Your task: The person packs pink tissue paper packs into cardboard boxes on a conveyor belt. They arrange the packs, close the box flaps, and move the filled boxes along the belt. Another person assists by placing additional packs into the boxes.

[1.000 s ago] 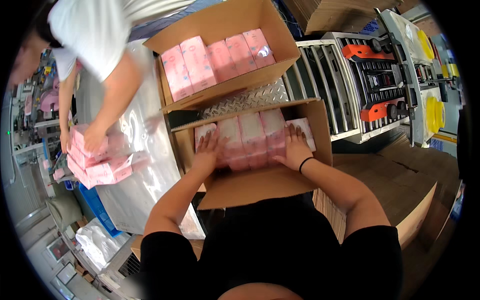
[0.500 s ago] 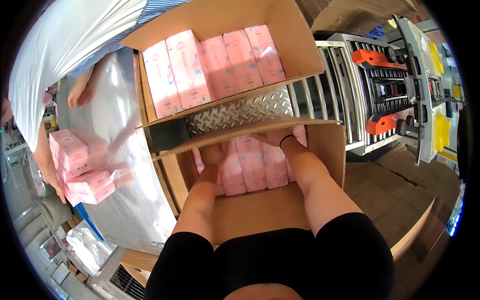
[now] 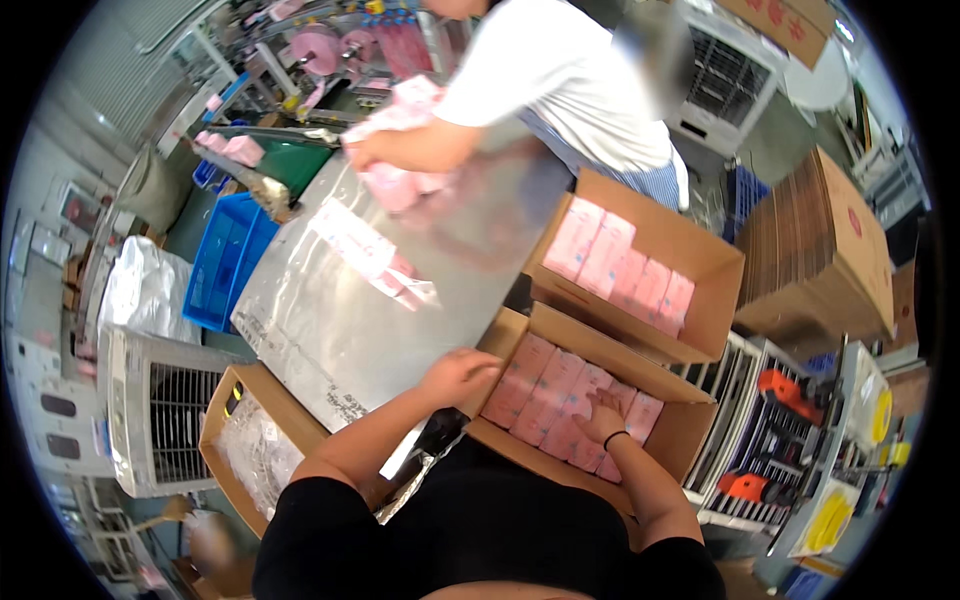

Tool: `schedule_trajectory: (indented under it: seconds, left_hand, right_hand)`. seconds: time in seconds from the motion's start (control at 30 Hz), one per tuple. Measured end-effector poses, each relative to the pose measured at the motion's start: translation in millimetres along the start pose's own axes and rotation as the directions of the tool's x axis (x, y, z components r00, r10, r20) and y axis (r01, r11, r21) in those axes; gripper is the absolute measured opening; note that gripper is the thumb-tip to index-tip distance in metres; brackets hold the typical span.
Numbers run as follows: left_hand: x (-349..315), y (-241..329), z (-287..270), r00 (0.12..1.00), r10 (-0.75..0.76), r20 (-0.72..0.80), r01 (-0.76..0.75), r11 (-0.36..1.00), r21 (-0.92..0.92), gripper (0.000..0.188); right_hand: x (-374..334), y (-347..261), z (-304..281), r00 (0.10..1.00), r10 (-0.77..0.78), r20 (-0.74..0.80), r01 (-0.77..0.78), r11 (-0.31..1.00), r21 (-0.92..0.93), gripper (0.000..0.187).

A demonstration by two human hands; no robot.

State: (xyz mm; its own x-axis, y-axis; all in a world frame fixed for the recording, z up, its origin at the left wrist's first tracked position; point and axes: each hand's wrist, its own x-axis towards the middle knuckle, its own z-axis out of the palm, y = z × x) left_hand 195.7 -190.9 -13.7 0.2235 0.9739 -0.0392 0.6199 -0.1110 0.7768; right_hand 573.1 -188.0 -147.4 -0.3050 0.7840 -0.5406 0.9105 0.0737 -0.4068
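Just in front of me is a cardboard box (image 3: 692,432) with its flaps up, holding rows of pink wrapped packs (image 3: 535,385). My right hand (image 3: 603,418) lies on top of these packs with its fingers spread, gripping none of them. To the left, my left hand (image 3: 460,378) hovers by the box's left flap (image 3: 497,338), fingers stretched out and nothing in them. A second open box (image 3: 725,290) stands right behind, with several similar pink packs (image 3: 603,250) along its left and middle.
A metal table (image 3: 300,300) spreads to the left, bearing a pink pack (image 3: 365,245). Across it a co-worker's hands (image 3: 405,150) handle blurred pink packs. A roller conveyor (image 3: 735,400) is at right, flattened cartons (image 3: 815,240) beyond, and a blue bin (image 3: 230,260) far left.
My view has swung left and widened. My left hand has come out of the near box to its left flap; my right hand stays on the packs. The co-worker now leans over the table.
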Motion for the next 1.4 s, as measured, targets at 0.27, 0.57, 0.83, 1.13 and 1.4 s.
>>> schedule_trajectory:
  seconds: [0.27,0.57,0.83,1.13,1.4]
  left_hand:
    - [-171,-150,-36,0.779,-0.217,-0.588,0.569,0.640,0.517,0.062]
    - [-175,-151,-51,0.768,-0.277,-0.577,0.536,0.771,0.344,0.065]
    - [-175,-156,-48,0.781,-0.245,-0.574,0.495,0.803,0.332,0.067]
    - [-174,-154,-38,0.789,-0.262,-0.555,0.528,0.750,0.397,0.070]
    - [-172,-151,-36,0.781,-0.283,-0.557,0.557,0.720,0.414,0.067]
  right_hand:
    - [38,-200,-77,0.882,-0.461,0.101,0.462,0.887,0.010,0.054]
    - [160,-492,-75,0.726,-0.589,-0.356,0.478,0.803,-0.356,0.096]
    - [151,-480,-85,0.869,-0.467,-0.164,0.383,0.845,-0.373,0.114]
    - [48,-391,-82,0.843,-0.536,-0.038,0.469,0.769,-0.435,0.115]
    - [-20,-254,-109,0.495,-0.760,-0.421,0.767,0.610,-0.200,0.107]
